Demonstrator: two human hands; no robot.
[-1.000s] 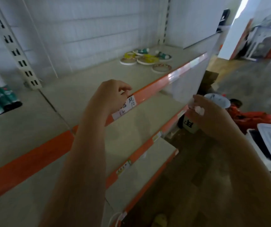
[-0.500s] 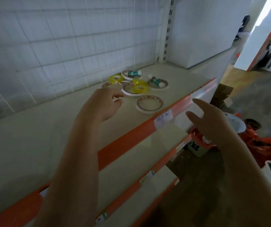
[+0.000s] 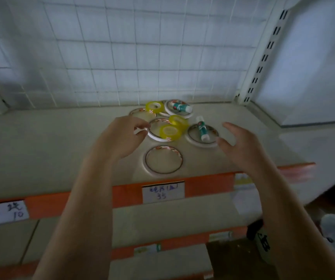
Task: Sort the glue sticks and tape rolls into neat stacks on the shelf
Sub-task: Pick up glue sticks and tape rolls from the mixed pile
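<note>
- A cluster of tape rolls is spread on the shelf (image 3: 61, 150), toward its back wall.
- One flat roll (image 3: 163, 159) lies nearest the front edge, apart from the rest.
- Behind it, a wide roll (image 3: 170, 132) rests on another flat roll (image 3: 156, 130).
- To the right, a glue stick (image 3: 202, 130) lies across a ring (image 3: 202, 136).
- At the back, a second glue stick (image 3: 182, 107) lies on a ring (image 3: 179, 109).
- A price label (image 3: 163, 191) is fixed on the front edge below.

Two bare forearms, no sleeves, left hand (image 3: 120, 136) and right hand (image 3: 241, 146) without rings, watch, gloves or bracelets
</note>
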